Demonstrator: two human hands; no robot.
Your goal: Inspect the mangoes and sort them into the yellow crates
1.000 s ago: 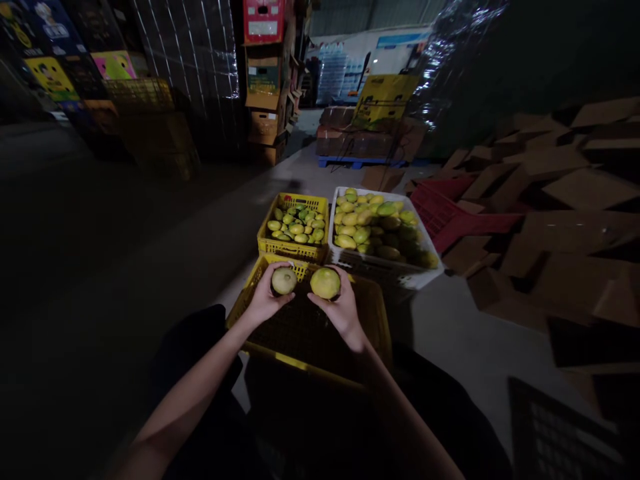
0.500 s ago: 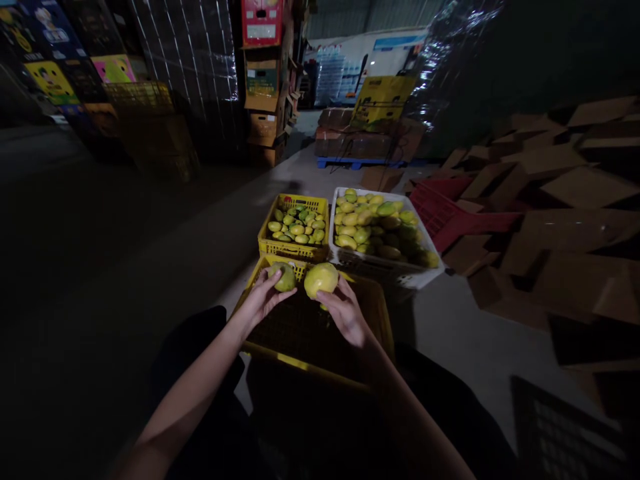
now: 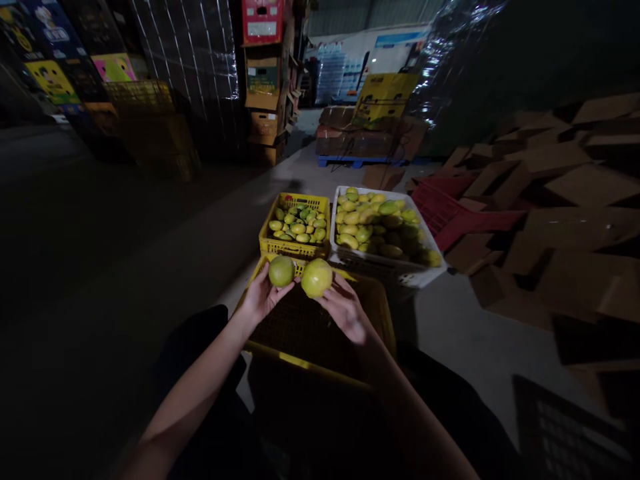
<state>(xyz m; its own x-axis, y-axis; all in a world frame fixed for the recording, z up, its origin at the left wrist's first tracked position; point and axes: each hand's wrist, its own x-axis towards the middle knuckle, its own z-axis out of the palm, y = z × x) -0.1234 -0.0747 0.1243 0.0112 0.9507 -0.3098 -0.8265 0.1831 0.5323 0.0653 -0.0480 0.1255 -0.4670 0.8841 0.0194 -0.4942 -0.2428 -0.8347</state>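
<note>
Beyond the near yellow crate (image 3: 295,360), stacked boxes (image 3: 263,83) carry print too small to read, while above it the left hand (image 3: 259,297) grips a green fruit (image 3: 281,271) and the right hand (image 3: 346,309) a yellow fruit (image 3: 316,277), both turned and closer together than a second ago.

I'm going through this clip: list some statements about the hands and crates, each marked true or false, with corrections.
1. The left hand holds a green fruit. True.
2. The right hand holds a yellower fruit. True.
3. Both of these lie on the floor. False: they are held up over the near yellow crate.
4. The white crate stands to the right of the far yellow crate. True.
5. The white crate is filled with bottles. False: it holds a fruit pile, yellow and green.
</note>
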